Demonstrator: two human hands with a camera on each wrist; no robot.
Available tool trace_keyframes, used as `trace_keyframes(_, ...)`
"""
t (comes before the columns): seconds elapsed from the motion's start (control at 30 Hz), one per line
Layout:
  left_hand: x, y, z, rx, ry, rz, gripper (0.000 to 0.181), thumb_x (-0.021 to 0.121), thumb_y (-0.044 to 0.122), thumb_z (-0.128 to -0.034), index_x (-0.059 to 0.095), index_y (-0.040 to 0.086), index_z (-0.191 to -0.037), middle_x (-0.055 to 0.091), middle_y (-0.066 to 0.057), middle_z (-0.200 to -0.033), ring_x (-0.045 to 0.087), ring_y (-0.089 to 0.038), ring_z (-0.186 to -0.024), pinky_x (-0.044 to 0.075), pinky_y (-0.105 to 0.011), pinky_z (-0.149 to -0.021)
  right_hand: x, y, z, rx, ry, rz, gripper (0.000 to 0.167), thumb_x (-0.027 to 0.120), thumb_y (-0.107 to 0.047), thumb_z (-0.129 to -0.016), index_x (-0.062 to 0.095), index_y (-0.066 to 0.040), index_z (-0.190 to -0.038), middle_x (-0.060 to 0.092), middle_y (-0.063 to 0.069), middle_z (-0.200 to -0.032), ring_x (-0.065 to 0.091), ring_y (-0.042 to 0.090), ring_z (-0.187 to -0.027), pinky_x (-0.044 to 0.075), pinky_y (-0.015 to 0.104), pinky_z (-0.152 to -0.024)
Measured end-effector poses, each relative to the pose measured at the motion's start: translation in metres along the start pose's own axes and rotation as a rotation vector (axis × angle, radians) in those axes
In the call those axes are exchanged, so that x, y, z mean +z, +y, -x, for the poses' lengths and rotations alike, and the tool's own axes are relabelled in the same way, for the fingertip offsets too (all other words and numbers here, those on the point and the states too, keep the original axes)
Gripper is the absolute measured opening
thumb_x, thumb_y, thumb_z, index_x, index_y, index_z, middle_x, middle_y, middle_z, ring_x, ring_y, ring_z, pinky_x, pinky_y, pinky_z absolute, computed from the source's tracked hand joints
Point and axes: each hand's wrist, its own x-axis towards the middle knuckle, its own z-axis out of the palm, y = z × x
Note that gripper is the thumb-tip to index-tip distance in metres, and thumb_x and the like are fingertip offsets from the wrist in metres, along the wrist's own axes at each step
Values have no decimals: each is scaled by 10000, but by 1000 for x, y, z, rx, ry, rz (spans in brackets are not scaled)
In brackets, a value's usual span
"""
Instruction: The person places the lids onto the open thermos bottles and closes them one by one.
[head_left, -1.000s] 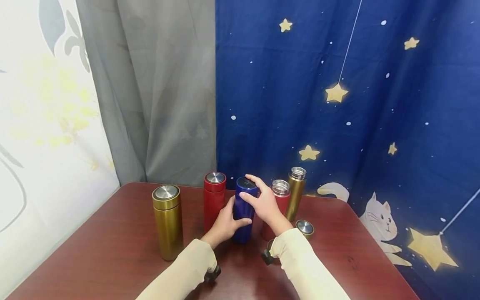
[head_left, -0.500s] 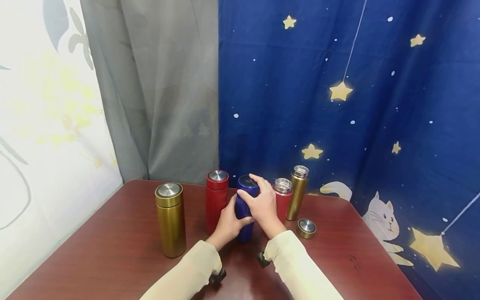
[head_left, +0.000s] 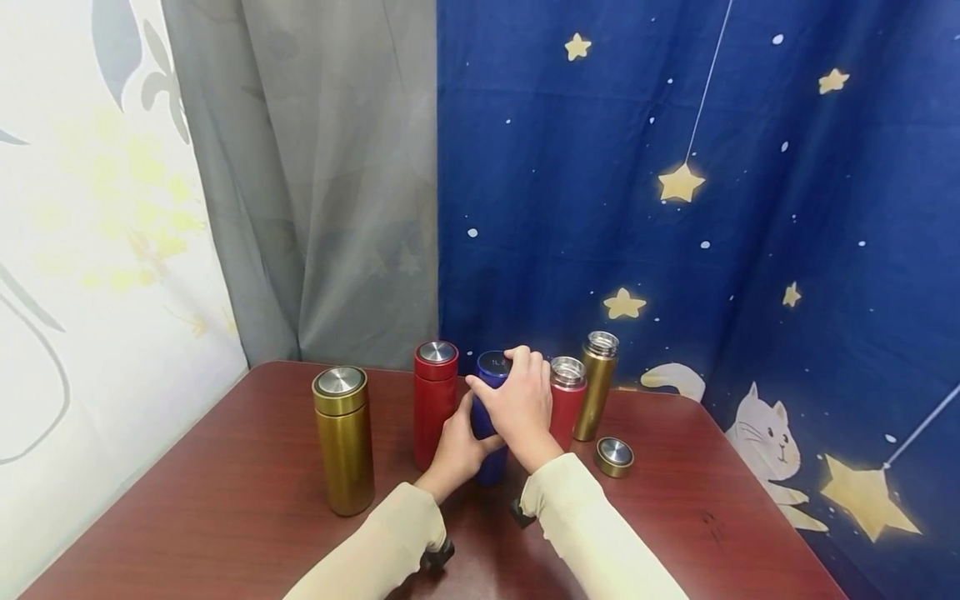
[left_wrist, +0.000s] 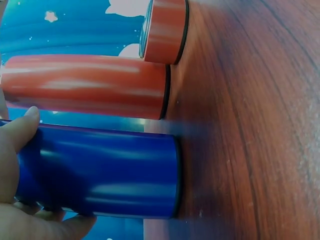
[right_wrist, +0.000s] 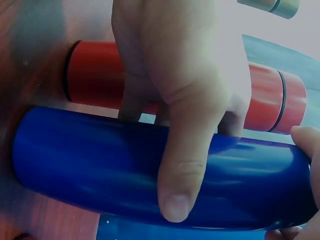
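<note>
A blue thermos bottle (head_left: 491,473) stands upright on the table between both hands. Its black top (head_left: 492,363) shows faint light marks. My left hand (head_left: 457,450) grips the bottle's body, thumb on the near side. Around its top end curls my right hand (head_left: 521,404), covering much of the lid. Just left stands a capped red thermos (head_left: 435,408). On the right, partly behind my right hand, is an uncapped red thermos (head_left: 567,408). A red lid (left_wrist: 167,30) sits on the table in the left wrist view, hidden in the head view.
A capped gold thermos (head_left: 345,450) stands at the left. Behind the uncapped red one is an uncapped gold thermos (head_left: 597,387), with a gold lid (head_left: 615,457) in front of it. Curtains (head_left: 360,183) hang beyond the table's (head_left: 225,492) far edge.
My right hand has turned around the top of the blue thermos, its fingers shifting rightward over the lid. The left hand keeps its hold. The view has shifted slightly.
</note>
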Motion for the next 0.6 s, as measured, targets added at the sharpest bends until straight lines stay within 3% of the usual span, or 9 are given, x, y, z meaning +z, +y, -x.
trace_keyframes(0.13,-3,1,-1,-3,-37,33,936,820,330,-778,284,82,-1505,523,-170,-1378,544,-361,-1211,440,-540,-972,-2,0,-1,35,-51,-79,671,802,-517,-731,507,-134,-1196,541,66,-1090,488,231,-1008,499,403,-792)
trace_keyframes(0.3,-9,-3,-4,13,-132,72,876,798,320,-810,292,89,-1487,514,-155,-1373,546,-355,-1202,452,-550,-956,-5,5,-2,20,-150,-317,582,797,-364,-791,554,-144,-1272,583,96,-1164,560,266,-1040,510,431,-860)
trace_keyframes(0.47,-17,-10,-5,34,-241,164,827,787,275,-828,308,92,-1477,526,-136,-1347,554,-331,-1191,456,-534,-959,-12,19,-6,-34,-291,-519,538,806,-220,-791,597,-176,-1285,618,93,-1184,615,275,-1005,539,422,-834)
trace_keyframes(0.6,-21,-13,-6,45,-317,219,793,780,268,-835,326,102,-1464,546,-114,-1322,570,-303,-1173,469,-507,-956,-18,32,-11,-79,-445,-681,559,781,-110,-806,566,-142,-1321,621,121,-1191,627,283,-1004,547,401,-832)
